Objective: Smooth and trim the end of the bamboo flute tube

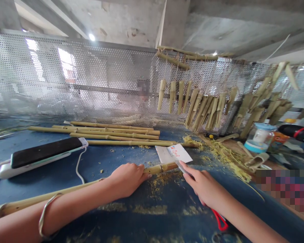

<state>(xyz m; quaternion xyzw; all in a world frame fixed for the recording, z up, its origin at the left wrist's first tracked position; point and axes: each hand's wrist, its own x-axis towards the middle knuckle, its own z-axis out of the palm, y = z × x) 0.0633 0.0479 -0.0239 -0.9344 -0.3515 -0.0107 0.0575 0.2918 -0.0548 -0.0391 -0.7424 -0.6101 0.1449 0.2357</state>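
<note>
My left hand point(128, 179) wraps around a long bamboo pole point(162, 168), which runs from the lower left across the blue bench top point(131, 216). My right hand point(202, 188) grips a narrow metal blade point(183, 168), its tip near the pole's far end. A red handle or loop point(219, 219) shows below that hand, and it seems to belong to the blade, though the join is hidden. Just beyond the blade lies a white paper card point(173, 153) with red marks.
Several bamboo poles point(111, 133) lie across the bench, beside a black-and-white phone-like device point(42, 157) with a white cable. Yellow shavings point(228, 157) are heaped at right, near a plastic jar point(259, 138). Cut bamboo pieces point(202, 108) hang on a perforated metal screen point(73, 74).
</note>
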